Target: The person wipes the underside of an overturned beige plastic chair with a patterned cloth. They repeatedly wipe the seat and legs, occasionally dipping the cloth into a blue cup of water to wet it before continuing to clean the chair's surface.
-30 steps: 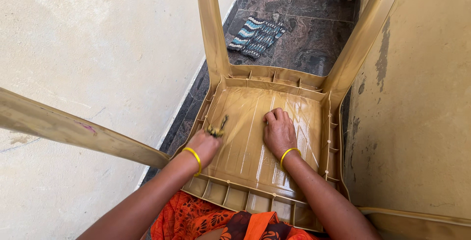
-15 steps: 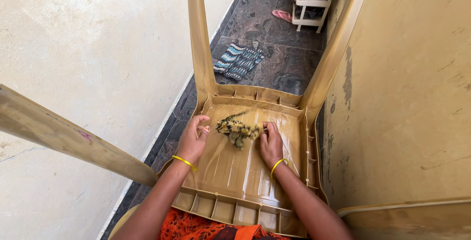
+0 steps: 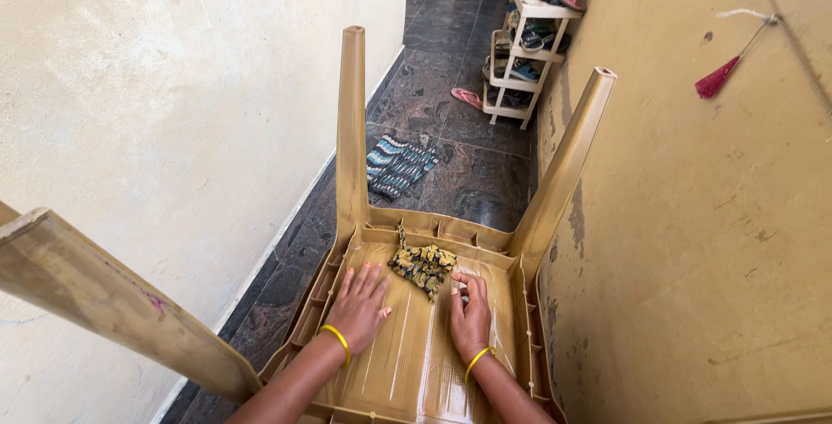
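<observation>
Crumpled patterned rag [image 3: 422,265]: lies lower centre of frame on the upturned tan plastic chair [image 3: 407,372], between and above both hands. Right hand [image 3: 469,315] nearer, fingertips just beside it. Left hand [image 3: 360,304] flat, spread, empty.

Chair [image 3: 416,363] tan/beige plastic, underside glossy w/ pale streaks; legs same tan, near leg [image 3: 113,311] has small pink smudge. Cloth [image 3: 422,264] yellow-olive w/ black mottled print. Bangles: yellow on left hand [image 3: 361,306] wrist, yellow on right hand [image 3: 469,316] wrist. Left wall [image 3: 173,86] cream/off-white, faintly blotchy. Right wall [image 3: 693,216] mustard-tan w/ dark grey scuffed patches low down. Floor [image 3: 451,51] dark grey-brown marbled tile, light grout lines. Mat [image 3: 396,166] striped teal, white, black. Rack [image 3: 520,60] white; sandals on it pink, green, blue. Slipper [image 3: 468,97] on floor pink. Tassel [image 3: 715,81] red-pink on white cord.
</observation>
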